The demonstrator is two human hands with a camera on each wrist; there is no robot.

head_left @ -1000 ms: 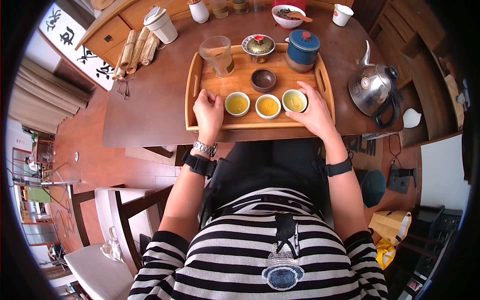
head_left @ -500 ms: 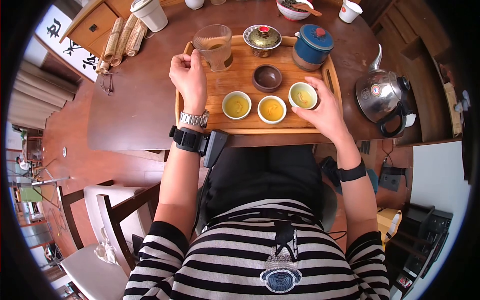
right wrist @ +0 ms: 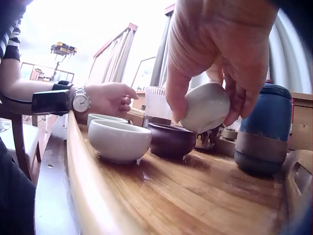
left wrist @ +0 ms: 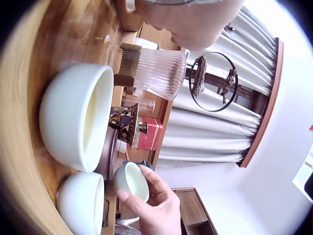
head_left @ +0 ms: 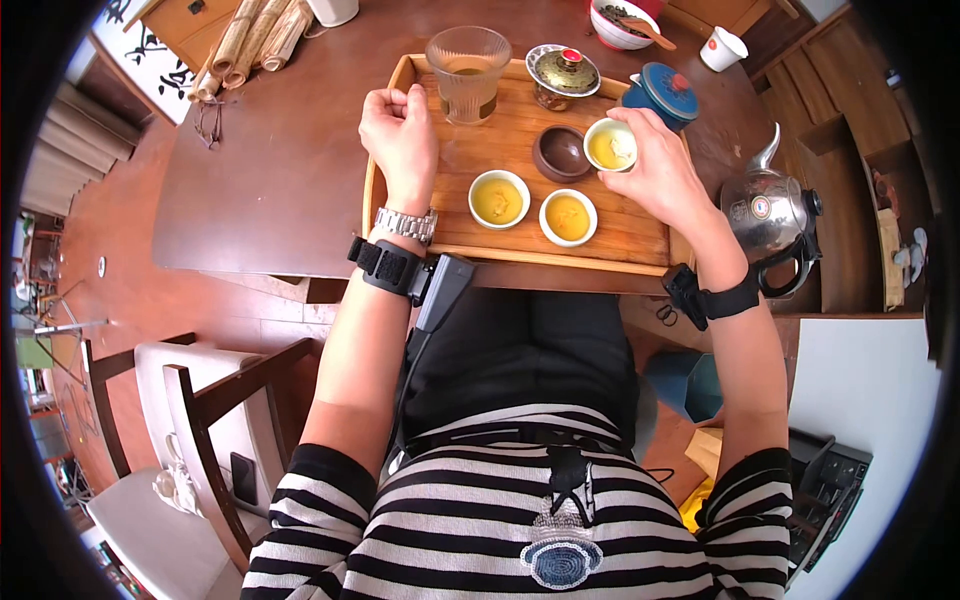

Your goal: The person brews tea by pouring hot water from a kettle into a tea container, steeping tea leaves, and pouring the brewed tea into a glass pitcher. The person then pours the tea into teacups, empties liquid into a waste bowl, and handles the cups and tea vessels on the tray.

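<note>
- Head view: the right hand (head_left: pixel 660 172) grips a small cup (head_left: pixel 612 146) by its sides, thumb on one side and fingers on the other. Yellow tea shows inside.
- That cup is over the tray (head_left: pixel 640 215), near the brown bowl (head_left: pixel 562 153). Two more filled cups (head_left: pixel 499 200) (head_left: pixel 568 218) stand at the tray's near side.
- The left hand (head_left: pixel 402 140) holds nothing; its fingers are loosely curled beside the glass (head_left: pixel 468 85). The blue pot (head_left: pixel 665 93) is beyond the right hand, and the kettle (head_left: pixel 765 215) is on the surface (head_left: pixel 250 150), outside the tray.
- Left wrist view: the two standing cups are close up, and the right hand pinches the third, its mouth turned toward the camera. The liquid in it is hard to make out from here.
- Right wrist view: the held cup is tilted and raised clear of the tray, near the bowl.
- Progress, as I judge it: partway. All three have been filled and one is lifted; emptying it or setting it down is left, and the other two are on the tray, neither in a hand.
</note>
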